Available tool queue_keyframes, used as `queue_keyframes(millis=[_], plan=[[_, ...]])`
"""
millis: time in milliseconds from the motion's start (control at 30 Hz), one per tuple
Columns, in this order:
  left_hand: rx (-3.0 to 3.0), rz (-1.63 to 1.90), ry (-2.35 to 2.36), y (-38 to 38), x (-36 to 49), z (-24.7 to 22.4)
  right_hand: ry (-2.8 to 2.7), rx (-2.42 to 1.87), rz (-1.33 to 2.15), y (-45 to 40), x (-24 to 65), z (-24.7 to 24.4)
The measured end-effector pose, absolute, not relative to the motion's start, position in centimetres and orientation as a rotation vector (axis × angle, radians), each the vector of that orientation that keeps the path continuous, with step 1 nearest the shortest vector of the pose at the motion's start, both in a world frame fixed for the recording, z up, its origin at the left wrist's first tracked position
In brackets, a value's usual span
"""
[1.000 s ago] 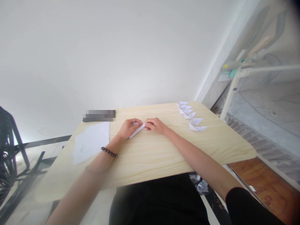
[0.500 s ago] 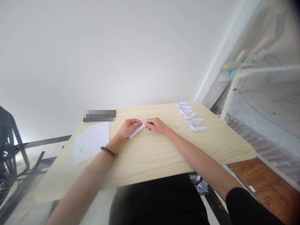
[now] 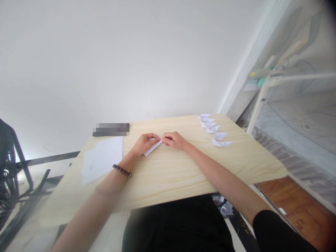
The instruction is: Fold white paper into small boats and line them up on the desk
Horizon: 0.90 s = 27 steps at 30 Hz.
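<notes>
Near the middle of the wooden table point(image 3: 168, 175), a folded piece of white paper point(image 3: 152, 149) lies slanted under my fingers. My left hand point(image 3: 145, 143) grips its body, thumb on top and fingers curled along the far side. The right-hand tip of the paper is pinched between the thumb and fingers of my right hand point(image 3: 173, 140). Both hands rest close together on the tabletop, and they partly cover the folds. Several folded white paper shapes point(image 3: 219, 140) with pointed ends stand in a row toward the back right.
A stack of white paper sheets point(image 3: 103, 157) lies left of my left forearm. Behind it sits a dark, blurred-out long object point(image 3: 111, 130) at the table's back edge. A white wall point(image 3: 157, 63) rises behind the table, and a dark chair point(image 3: 13, 164) stands at the far left.
Hardly anything differs. My right hand has shifted very slightly left at the paper's tip; my left hand keeps its hold.
</notes>
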<state>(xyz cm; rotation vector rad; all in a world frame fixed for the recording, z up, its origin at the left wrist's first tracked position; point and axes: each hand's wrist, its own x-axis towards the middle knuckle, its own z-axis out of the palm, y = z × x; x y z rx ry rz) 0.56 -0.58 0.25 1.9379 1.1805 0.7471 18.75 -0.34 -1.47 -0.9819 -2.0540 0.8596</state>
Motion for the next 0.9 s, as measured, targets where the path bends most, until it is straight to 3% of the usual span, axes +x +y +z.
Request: queue_keyframes(millis=[900], plan=[[1.943,0.77,1.146,-0.47,0.56,0.19,-2.026,-1.038,0.857,-0.22,18.78,-1.53]])
